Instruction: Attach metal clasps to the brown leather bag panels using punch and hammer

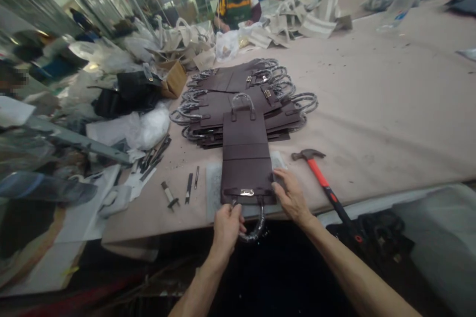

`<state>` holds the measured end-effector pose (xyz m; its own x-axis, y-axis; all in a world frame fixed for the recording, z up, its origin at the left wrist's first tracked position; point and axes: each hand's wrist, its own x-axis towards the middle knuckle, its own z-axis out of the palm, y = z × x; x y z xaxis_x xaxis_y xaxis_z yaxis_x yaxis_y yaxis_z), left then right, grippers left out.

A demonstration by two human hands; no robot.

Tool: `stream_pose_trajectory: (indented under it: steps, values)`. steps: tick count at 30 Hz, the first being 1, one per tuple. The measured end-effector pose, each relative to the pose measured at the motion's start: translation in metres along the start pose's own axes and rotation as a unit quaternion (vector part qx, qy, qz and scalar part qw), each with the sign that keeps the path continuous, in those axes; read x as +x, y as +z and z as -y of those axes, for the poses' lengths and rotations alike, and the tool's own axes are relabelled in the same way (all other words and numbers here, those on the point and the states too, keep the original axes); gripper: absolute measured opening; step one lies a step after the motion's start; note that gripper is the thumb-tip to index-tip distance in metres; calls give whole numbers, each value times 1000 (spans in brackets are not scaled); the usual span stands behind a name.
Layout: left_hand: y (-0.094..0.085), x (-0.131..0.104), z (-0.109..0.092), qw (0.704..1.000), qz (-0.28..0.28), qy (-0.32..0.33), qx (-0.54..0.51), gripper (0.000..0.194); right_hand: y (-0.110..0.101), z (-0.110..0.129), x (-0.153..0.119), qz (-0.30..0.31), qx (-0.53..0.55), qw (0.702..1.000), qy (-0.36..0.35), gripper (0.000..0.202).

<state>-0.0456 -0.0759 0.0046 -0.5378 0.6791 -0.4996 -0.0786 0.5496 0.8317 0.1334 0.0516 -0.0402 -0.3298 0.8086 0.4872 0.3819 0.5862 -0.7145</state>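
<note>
A dark brown bag panel [245,158] lies flat near the table's front edge, with a wrapped handle at each end and a metal clasp [247,192] at its near end. My left hand [227,228] is closed on the near handle [260,225], at its left side. My right hand [292,195] rests at the panel's near right edge, fingers apart. Part of a pale board [213,190] shows beneath the panel. Behind it, similar brown panels [219,79] with wrapped handles lie stacked, and the panel's far end overlaps them.
A red and black hammer [320,174] lies at the right, its handle past the front edge. Small tools [189,188] and dark strips [154,156] lie left. A person [239,2] works across the table [379,104] among pale bag pieces [316,22].
</note>
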Motion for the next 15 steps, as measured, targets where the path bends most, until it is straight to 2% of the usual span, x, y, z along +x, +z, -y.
stream_pose_trajectory:
  steps: [3,7,12,15]
  values:
    - [18,-15,7,997,11,-37,-64,42,-9,3,3,69,12,997,-30,33]
    - [28,-23,6,988,-18,-82,-126,40,-10,11,10,175,-9,980,-93,33]
    - [33,-25,4,989,-17,-77,-122,40,-2,10,18,202,-20,973,-106,29]
    - [38,-26,4,988,4,-101,-113,42,-2,5,21,211,-14,971,-111,26]
